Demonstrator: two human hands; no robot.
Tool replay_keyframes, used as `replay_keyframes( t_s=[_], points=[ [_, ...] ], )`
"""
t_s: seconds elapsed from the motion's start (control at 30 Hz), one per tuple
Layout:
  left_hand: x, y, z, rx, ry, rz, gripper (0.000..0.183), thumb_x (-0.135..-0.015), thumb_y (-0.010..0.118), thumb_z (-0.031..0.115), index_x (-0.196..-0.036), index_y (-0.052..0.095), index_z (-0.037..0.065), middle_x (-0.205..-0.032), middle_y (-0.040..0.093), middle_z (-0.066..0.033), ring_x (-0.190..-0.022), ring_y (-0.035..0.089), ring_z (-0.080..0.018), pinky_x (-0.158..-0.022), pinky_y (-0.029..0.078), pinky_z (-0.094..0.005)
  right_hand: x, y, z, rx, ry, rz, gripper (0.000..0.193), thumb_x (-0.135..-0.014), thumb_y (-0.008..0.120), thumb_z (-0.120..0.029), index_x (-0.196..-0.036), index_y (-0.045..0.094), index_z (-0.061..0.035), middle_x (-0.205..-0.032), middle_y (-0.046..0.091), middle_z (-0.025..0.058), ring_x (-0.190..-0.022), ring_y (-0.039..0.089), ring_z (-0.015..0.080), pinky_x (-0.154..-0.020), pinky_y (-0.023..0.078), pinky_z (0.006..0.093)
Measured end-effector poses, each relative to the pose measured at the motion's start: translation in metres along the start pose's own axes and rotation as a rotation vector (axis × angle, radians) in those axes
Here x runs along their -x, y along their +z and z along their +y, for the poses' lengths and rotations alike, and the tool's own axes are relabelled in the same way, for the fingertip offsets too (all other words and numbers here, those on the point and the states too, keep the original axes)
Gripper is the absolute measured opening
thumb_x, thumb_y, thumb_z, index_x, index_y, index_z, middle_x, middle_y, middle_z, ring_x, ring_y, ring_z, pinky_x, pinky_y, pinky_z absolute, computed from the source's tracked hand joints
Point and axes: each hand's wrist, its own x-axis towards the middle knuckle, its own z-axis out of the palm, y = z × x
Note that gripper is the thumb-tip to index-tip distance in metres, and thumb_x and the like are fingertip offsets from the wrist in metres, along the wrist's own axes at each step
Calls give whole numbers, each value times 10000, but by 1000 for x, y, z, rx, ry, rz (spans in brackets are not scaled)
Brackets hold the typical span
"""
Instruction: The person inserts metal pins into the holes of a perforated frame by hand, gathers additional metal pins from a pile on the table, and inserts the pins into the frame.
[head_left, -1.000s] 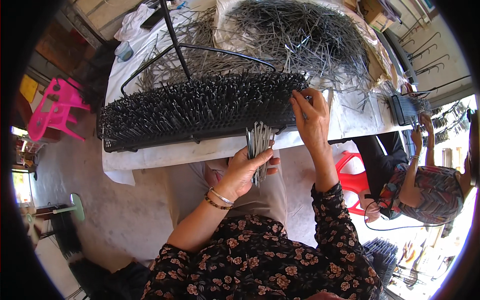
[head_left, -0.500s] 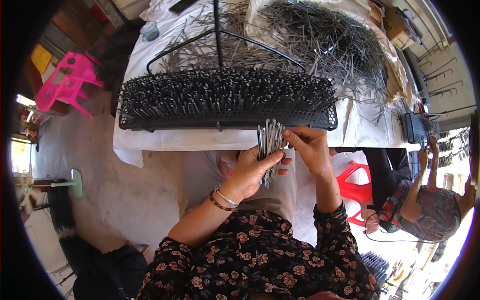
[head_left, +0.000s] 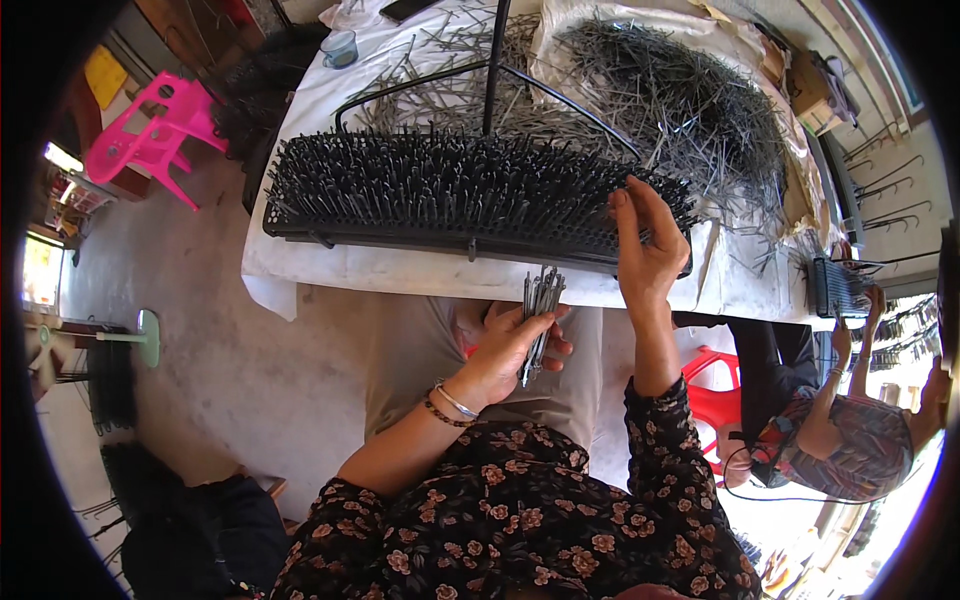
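Observation:
A bundle of thin grey metal pins (head_left: 541, 315) is gripped in my left hand (head_left: 505, 352), just off the table's front edge. The pins stand roughly upright, and some have looped or flattened tops. My right hand (head_left: 652, 245) reaches over the right end of a black perforated rack (head_left: 400, 236). Its thumb and forefinger are pinched together among the upright pins there; whatever is between them is too small to make out. Dense rows of dark pins (head_left: 430, 185) stand in the rack's holes.
Loose pins (head_left: 690, 90) are heaped behind the rack on the white-covered table (head_left: 380, 270). A black frame handle (head_left: 492, 80) rises from the rack. A cup (head_left: 339, 50) stands at the back left. To the right, another person (head_left: 840, 435) works at a smaller rack (head_left: 838, 287). A pink chair (head_left: 150, 130) is at left.
My right hand has left the bundle and moved up and right to the rack's right end. My left hand still holds the pins. The view has shifted slightly.

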Motion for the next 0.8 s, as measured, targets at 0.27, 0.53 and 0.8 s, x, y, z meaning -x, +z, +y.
replay_keyframes(
  t_s=[0.27, 0.53, 0.8],
  points=[
    [-1, -2, -4, -26, 63, -48, 297, -918, 544, 197, -1162, 557, 29, -948, 571, -31, -878, 595, -147, -638, 513, -285, 0, 10, 11, 58, -82, 12, 185, -816, 665, -22, -997, 644, 10, -802, 664, 80, -693, 613, 90, -637, 489, 217],
    [1, -4, 2, -54, 129, -73, 317, -924, 542, 242, -1170, 557, 42, -959, 573, -26, -886, 590, -137, -672, 521, -286, 5, 17, 6, 200, -256, -32, 153, -785, 671, -4, -936, 645, -1, -804, 655, 105, -657, 624, 184, -609, 493, 270],
    [8, -16, 11, 74, 86, -39, 315, -929, 511, 234, -1160, 556, 25, -944, 574, -56, -863, 609, -171, -677, 550, -330, 0, 20, 1, 294, -382, 12, 144, -770, 668, 0, -913, 654, -1, -803, 649, 105, -672, 616, 232, -607, 483, 308]
  ],
)
